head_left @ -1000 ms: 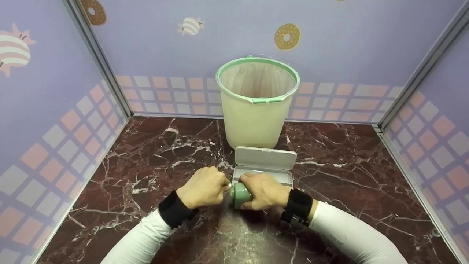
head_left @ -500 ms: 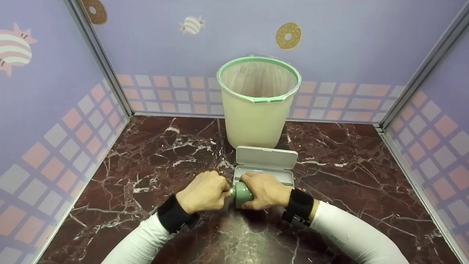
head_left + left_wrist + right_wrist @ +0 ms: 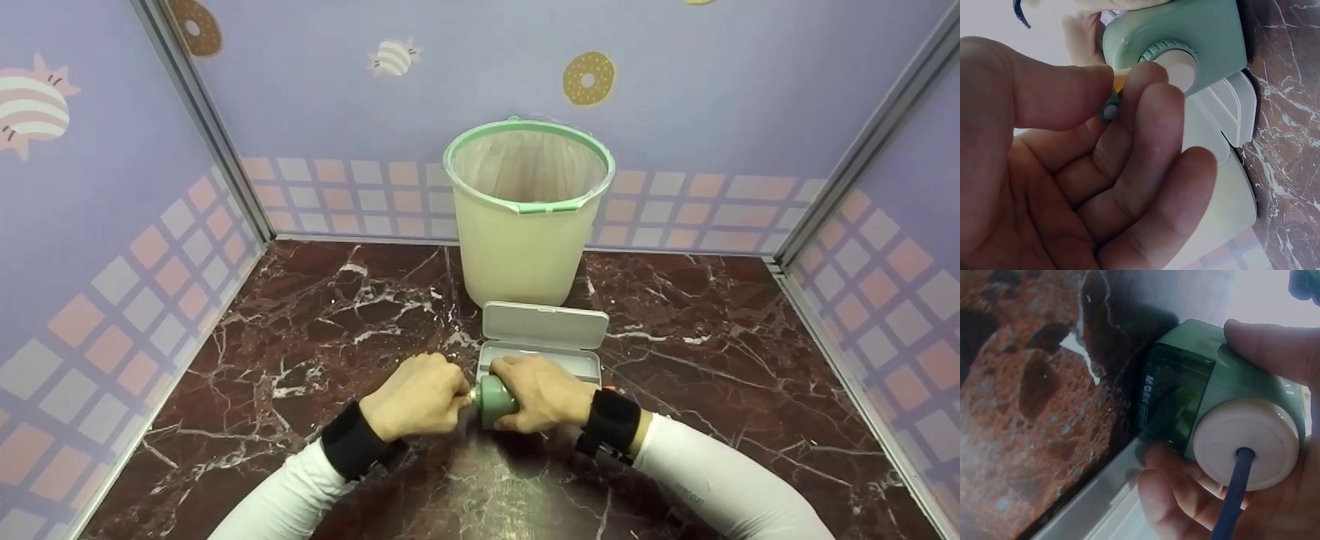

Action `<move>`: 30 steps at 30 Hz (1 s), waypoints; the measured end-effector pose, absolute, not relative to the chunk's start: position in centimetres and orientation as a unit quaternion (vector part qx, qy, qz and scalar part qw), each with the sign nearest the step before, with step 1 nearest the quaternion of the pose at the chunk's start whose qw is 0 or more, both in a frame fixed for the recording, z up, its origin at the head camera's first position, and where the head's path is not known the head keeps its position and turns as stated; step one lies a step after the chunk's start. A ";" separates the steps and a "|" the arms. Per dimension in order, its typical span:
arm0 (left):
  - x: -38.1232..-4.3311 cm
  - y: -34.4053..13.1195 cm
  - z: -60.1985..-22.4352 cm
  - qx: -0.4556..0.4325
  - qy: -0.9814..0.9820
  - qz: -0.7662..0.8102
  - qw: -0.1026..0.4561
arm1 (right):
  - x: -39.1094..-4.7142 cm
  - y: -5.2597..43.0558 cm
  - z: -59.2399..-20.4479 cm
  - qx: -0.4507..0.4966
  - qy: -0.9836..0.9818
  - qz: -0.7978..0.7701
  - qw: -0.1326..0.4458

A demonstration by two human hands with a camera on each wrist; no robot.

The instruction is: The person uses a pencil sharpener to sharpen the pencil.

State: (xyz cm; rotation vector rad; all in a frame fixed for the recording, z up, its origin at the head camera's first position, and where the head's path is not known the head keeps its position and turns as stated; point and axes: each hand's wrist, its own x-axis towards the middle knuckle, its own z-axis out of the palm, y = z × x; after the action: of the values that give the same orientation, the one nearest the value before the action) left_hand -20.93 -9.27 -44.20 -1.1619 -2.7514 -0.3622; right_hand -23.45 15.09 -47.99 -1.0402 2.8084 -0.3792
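A green pencil sharpener (image 3: 493,405) stands on the dark marbled surface between the two hands. My right hand (image 3: 546,394) grips its body from the right and above. A blue-purple pencil (image 3: 1234,503) sticks into the hole of the pale round face in the right wrist view; its far end runs out of that frame. On the opposite side, the left wrist view shows the crank's pale hub (image 3: 1180,70). My left hand (image 3: 415,397) pinches the small crank handle (image 3: 1109,110) between thumb and fingers, mostly covering it.
Directly behind the right hand lies an open pale grey pencil case (image 3: 545,326), lid raised. A lined cream bin (image 3: 523,251) with a green rim stands at the back wall. Patterned side walls (image 3: 112,277) enclose the surface. Small red tip (image 3: 610,388) shows beside the right wrist.
My left hand has dropped slightly toward me while holding the crank handle. The right hand and sharpener have stayed in place; a small red tip now shows beside the right wrist.
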 end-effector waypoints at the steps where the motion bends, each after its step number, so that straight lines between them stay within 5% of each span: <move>1: -20.9 -9.3 -44.2 -0.386 -0.912 -0.121 0.066 | -23.5 15.1 -48.0 -0.344 0.929 -0.127 0.062; 30: -20.5 -8.8 -48.0 -0.368 -0.922 -0.118 -0.005 | -23.5 15.4 -48.0 -0.355 0.926 -0.117 0.055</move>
State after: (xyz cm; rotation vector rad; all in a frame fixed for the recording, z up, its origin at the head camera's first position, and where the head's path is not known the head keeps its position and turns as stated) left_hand -20.50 -8.77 -47.95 -1.1606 -2.9052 -0.3733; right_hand -23.50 15.40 -48.04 -1.0784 2.8114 -0.3553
